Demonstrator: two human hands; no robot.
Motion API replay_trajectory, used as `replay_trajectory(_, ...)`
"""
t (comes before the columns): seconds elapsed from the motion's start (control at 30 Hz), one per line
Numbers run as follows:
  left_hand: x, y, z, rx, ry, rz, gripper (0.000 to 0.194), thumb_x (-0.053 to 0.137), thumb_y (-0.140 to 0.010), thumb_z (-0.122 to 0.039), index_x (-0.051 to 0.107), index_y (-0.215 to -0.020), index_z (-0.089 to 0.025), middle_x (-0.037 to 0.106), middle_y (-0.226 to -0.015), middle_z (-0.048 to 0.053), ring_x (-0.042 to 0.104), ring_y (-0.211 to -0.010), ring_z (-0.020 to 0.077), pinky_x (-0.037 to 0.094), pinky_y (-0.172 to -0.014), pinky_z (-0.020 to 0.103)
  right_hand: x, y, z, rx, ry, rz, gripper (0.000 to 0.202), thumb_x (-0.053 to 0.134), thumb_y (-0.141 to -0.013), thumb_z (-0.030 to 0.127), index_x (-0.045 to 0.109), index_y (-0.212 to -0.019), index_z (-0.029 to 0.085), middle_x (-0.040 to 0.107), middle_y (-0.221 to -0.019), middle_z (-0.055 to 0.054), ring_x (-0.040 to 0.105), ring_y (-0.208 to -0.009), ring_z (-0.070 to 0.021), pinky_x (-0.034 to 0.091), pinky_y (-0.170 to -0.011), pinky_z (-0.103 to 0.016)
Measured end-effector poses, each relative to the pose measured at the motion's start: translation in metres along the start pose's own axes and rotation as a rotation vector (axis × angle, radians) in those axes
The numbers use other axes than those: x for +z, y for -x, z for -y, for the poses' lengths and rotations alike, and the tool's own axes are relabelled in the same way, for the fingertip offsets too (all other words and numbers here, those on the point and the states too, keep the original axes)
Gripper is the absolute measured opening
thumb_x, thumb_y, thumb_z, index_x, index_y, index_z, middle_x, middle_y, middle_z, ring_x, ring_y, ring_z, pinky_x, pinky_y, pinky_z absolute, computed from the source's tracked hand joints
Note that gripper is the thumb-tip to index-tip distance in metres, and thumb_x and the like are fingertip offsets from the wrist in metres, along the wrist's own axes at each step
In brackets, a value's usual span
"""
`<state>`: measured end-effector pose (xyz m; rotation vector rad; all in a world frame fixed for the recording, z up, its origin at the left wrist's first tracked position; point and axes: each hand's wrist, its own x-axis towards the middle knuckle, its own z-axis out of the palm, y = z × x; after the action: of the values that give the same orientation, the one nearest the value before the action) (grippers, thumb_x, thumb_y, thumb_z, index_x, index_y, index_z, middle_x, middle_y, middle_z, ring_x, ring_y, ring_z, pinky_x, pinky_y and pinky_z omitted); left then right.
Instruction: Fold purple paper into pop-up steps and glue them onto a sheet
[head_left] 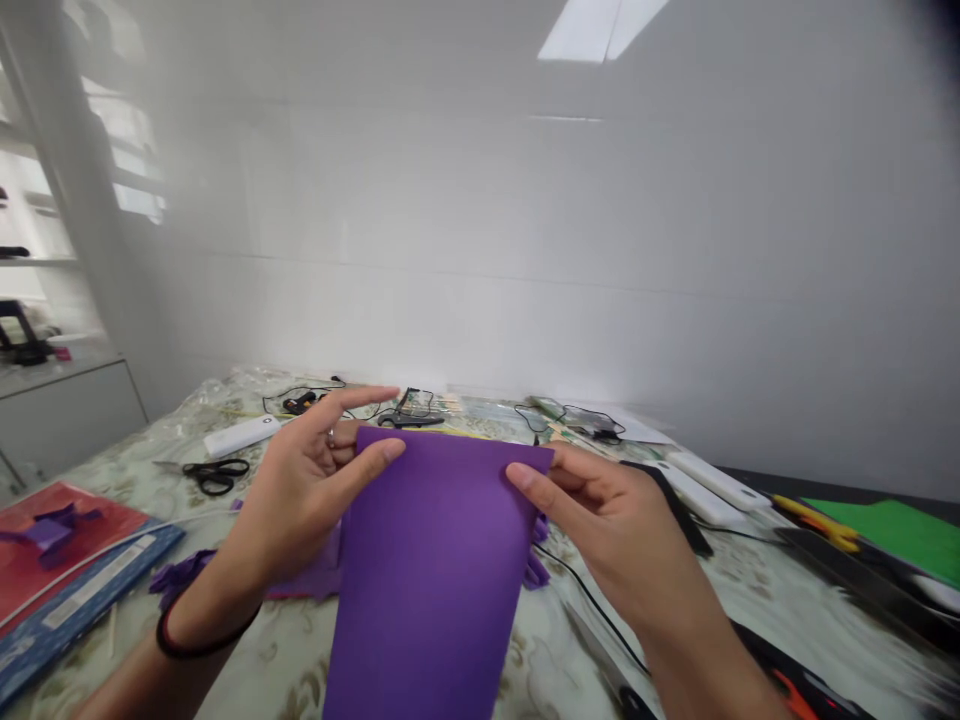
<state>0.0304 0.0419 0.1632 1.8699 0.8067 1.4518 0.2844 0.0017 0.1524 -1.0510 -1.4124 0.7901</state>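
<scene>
A smooth purple sheet [435, 560] hangs upright in front of me, its top edge stretched between my hands and its lower part running out of view. My left hand [315, 480] pinches the top left corner between the thumb and the curled fingers, with the index finger stretched out above the edge. At the top right corner, my right hand [592, 500] grips the sheet, thumb in front and fingers behind. Behind the sheet, crumpled purple pieces [180, 575] lie on the table, partly hidden by my left wrist.
Black-handled scissors [214, 475] and a white power strip [241, 436] lie at left. A red and blue packet [82, 570] holds purple scraps [56, 530]. At right are a pointed metal blade [596, 650], white bars [701, 490], a black tray [862, 580] and green sheets [892, 540]. A wall [480, 220] stands behind.
</scene>
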Motion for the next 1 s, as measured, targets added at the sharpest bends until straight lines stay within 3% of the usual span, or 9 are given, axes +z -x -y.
replay_trajectory(0.07,-0.002,-0.001,-0.001,0.02,-0.043,-0.002,0.031,0.079,-0.098,-0.035,0.08,-0.127,-0.025,0.07,-0.063,-0.004,0.066,-0.052,0.0132,0.05,-0.044,0.019,0.0,0.0,0.001,-0.022,0.012,-0.011,0.028,0.083,-0.092,0.051,0.083,-0.087,0.024,0.08,-0.079,-0.003,0.075,-0.075,-0.0201,0.061,-0.066,-0.028)
replay_trajectory(0.13,-0.003,-0.002,-0.002,0.058,-0.081,0.013,0.02,0.081,-0.096,-0.031,0.085,-0.115,-0.027,0.072,-0.064,-0.004,0.068,-0.053,0.0127,0.05,-0.045,0.018,-0.001,0.001,0.001,-0.052,0.03,-0.022,0.028,0.082,-0.092,0.052,0.085,-0.09,0.024,0.082,-0.084,-0.004,0.076,-0.076,-0.0203,0.062,-0.066,-0.028)
replay_trajectory(0.23,-0.007,-0.003,-0.003,0.115,-0.16,0.093,0.012,0.082,-0.095,-0.029,0.089,-0.104,-0.029,0.086,-0.093,0.0,0.08,-0.081,0.0179,0.064,-0.07,0.023,-0.001,0.001,0.0,-0.062,0.029,-0.01,0.028,0.081,-0.094,0.052,0.086,-0.091,0.025,0.083,-0.086,-0.004,0.076,-0.076,-0.0187,0.062,-0.066,-0.025)
replay_trajectory(0.3,-0.008,-0.003,-0.003,0.131,-0.223,0.144,0.014,0.082,-0.095,-0.029,0.089,-0.107,-0.031,0.088,-0.106,0.001,0.082,-0.092,0.0195,0.065,-0.084,0.026,-0.001,0.001,0.0,-0.044,0.016,0.014,0.027,0.08,-0.094,0.052,0.087,-0.093,0.025,0.083,-0.087,-0.004,0.076,-0.075,-0.0185,0.062,-0.066,-0.025)
replay_trajectory(0.43,-0.009,-0.002,-0.003,0.127,-0.271,0.194,0.022,0.083,-0.095,-0.031,0.088,-0.116,-0.034,0.088,-0.104,0.0,0.082,-0.085,0.0188,0.065,-0.076,0.025,-0.001,0.0,-0.001,-0.032,0.003,0.021,0.028,0.08,-0.095,0.053,0.088,-0.101,0.027,0.084,-0.088,-0.004,0.077,-0.077,-0.0192,0.063,-0.067,-0.025)
replay_trajectory(0.77,-0.005,-0.001,-0.009,0.056,-0.153,0.173,0.02,0.085,-0.093,-0.027,0.089,-0.111,-0.034,0.087,-0.089,-0.002,0.083,-0.098,0.0234,0.068,-0.083,0.028,-0.005,0.003,0.001,-0.061,0.086,-0.023,0.03,0.078,-0.096,0.053,0.086,-0.093,0.024,0.076,-0.074,-0.002,0.063,-0.063,-0.0151,0.052,-0.051,-0.021)
replay_trajectory(0.9,-0.006,-0.001,-0.007,0.065,-0.13,0.184,0.021,0.084,-0.093,-0.025,0.089,-0.111,-0.034,0.088,-0.099,-0.003,0.083,-0.096,0.0196,0.066,-0.087,0.025,-0.007,0.002,-0.002,-0.074,0.086,-0.023,0.037,0.079,-0.095,0.056,0.081,-0.079,0.023,0.07,-0.068,-0.001,0.062,-0.062,-0.0146,0.05,-0.05,-0.021)
replay_trajectory(1.0,-0.007,-0.002,-0.005,0.076,-0.115,0.196,0.023,0.084,-0.093,-0.022,0.089,-0.111,-0.035,0.088,-0.107,-0.003,0.083,-0.094,0.0163,0.065,-0.086,0.02,-0.01,0.002,-0.005,-0.066,0.072,0.011,0.036,0.08,-0.095,0.058,0.082,-0.084,0.023,0.075,-0.073,-0.003,0.065,-0.064,-0.0154,0.053,-0.052,-0.021)
